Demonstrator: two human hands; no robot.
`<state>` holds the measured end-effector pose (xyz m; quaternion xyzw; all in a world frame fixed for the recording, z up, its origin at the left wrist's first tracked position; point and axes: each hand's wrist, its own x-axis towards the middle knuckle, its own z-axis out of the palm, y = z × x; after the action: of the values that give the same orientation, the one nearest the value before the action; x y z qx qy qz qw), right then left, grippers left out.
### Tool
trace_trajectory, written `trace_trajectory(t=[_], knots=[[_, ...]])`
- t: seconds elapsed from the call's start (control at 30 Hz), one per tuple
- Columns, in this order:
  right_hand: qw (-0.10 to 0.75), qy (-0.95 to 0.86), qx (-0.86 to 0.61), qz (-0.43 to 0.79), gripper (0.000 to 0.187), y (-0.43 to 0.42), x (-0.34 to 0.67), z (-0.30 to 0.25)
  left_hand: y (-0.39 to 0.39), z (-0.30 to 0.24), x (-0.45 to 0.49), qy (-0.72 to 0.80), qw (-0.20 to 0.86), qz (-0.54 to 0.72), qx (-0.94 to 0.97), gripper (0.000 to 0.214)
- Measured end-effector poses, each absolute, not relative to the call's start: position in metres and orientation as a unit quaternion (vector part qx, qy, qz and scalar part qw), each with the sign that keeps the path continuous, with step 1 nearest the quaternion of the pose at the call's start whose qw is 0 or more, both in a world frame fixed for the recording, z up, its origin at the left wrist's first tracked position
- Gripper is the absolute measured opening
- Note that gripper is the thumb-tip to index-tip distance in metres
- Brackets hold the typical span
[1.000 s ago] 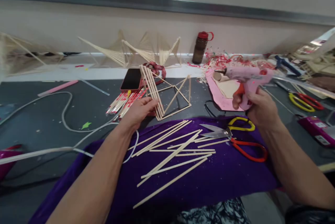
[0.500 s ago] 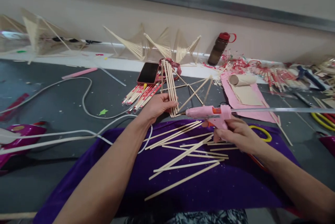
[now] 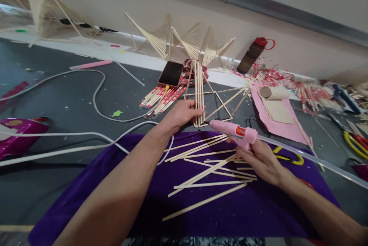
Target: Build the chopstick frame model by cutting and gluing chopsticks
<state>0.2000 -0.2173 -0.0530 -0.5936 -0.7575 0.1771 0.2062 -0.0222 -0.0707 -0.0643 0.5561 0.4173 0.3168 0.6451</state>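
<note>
My left hand (image 3: 180, 114) grips the near corner of a wooden stick frame (image 3: 214, 102) that stands on the dark table, fingers closed on a row of upright sticks. In my right hand (image 3: 260, 158) is a pink glue gun (image 3: 234, 131), its nozzle pointing left and almost touching the frame's bottom corner beside my left fingers. A clear glue stick (image 3: 313, 159) trails out of the gun to the right. Several loose wooden sticks (image 3: 207, 169) lie on a purple cloth (image 3: 115, 188) under both arms.
A phone (image 3: 171, 73) and wrapped chopsticks (image 3: 162, 98) lie behind my left hand. Finished stick models (image 3: 184, 42), a brown bottle (image 3: 253, 55), pink paper with a roll (image 3: 276, 109), yellow scissors (image 3: 287, 157) and white cables (image 3: 94, 100) surround the work spot.
My right hand brought the glue gun down from the upper right to the frame's near corner. The view swung left and tilted. My left hand stayed on the frame.
</note>
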Motion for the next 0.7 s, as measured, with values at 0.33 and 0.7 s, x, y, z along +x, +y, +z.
trace_trajectory(t=[0.33,0.7], knots=[[0.164,-0.746,-0.614,0.198,0.032,-0.219,0.19,-0.054,-0.072,-0.059,-0.025,0.427,0.607,0.344,0.576,0.016],[0.151,-0.739,-0.635,0.165,0.031,-0.217,0.184,-0.056,-0.07,-0.064,-0.024,0.42,0.612,0.344,0.575,0.016]])
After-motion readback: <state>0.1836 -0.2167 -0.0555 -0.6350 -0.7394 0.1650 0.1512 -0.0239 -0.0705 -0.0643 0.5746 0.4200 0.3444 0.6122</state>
